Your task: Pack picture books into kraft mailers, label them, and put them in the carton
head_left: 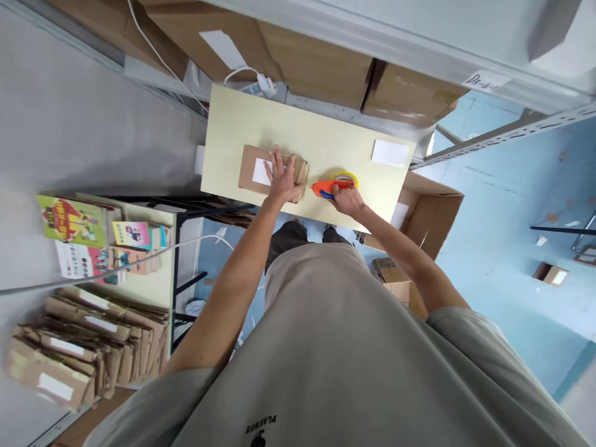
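your left hand (283, 180) lies flat, fingers spread, on top of the small cardboard parcel (272, 172), which sits a little left of the middle of the pale worktop (298, 133), nearer the near edge than the far one. the parcel carries a white label (261, 172) on its upper face, partly under your fingers. your right hand (347, 200) is closed around the handle of the orange tape dispenser (331, 186), whose yellowish roll shows just past your knuckles; the dispenser's nose points at the parcel's right end, just beside it, though whether it touches is too small to tell.

the parcel looks light and fairly stiff, a thin corrugated mailer that will slide on the smooth worktop unless pinned, so a flat palm over its broad face seems the right hold; pressing on the right end, where the board looks folded and bulged, could crush it. the dispenser is rigid plastic and best gripped by its handle, clear of the cutting edge at the nose. a loose white slip (390, 153) lies near the far right corner.
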A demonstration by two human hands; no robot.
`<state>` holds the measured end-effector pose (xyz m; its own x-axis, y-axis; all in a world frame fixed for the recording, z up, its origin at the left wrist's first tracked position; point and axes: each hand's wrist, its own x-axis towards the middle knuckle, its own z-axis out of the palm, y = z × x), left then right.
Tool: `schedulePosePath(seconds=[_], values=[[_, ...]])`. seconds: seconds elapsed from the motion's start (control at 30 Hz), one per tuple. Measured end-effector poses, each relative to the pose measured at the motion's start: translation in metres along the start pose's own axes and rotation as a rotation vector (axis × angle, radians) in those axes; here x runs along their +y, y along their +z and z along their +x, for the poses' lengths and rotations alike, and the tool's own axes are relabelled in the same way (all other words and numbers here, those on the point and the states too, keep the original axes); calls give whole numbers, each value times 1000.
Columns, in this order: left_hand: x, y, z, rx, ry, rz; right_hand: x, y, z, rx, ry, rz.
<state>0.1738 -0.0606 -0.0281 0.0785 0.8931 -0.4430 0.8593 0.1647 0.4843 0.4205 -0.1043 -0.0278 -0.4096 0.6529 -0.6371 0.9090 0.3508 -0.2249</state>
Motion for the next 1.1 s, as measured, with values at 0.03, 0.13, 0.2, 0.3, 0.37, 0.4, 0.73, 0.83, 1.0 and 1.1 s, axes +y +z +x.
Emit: schedulePosePath(seconds=[0.03, 0.13, 0.2, 0.3, 0.37, 0.4, 0.73, 0.83, 1.0, 1.1], values=[[1, -1, 0, -4, -2, 6, -9, -2, 2, 11, 18, 25], [0, -3, -1, -11, 2, 23, -41, -5, 8, 57, 114, 112], [-2, -3, -1, -17, 7, 25, -63, -4, 15, 78, 203, 158], [-3, -1, -3, -29, 24, 20, -82, -6, 27, 79, 352, 184], [-4, 0, -4, -40, 38, 8, -79, -12, 33, 82, 470, 186], [-4, 0, -4, -47, 47, 4, -74, -17, 34, 89, 529, 187], [-18, -31, -9, -145, 221, 3, -75, -72, -23, 356, 826, 564], [-4, -55, -23, -84, 506, -48, -97, -85, -40, 426, 876, 724], [53, -90, -36, 30, 887, -130, -110, -126, -65, 650, 840, 813], [95, -109, -28, 83, 956, -164, -97, -163, -75, 798, 741, 645]])
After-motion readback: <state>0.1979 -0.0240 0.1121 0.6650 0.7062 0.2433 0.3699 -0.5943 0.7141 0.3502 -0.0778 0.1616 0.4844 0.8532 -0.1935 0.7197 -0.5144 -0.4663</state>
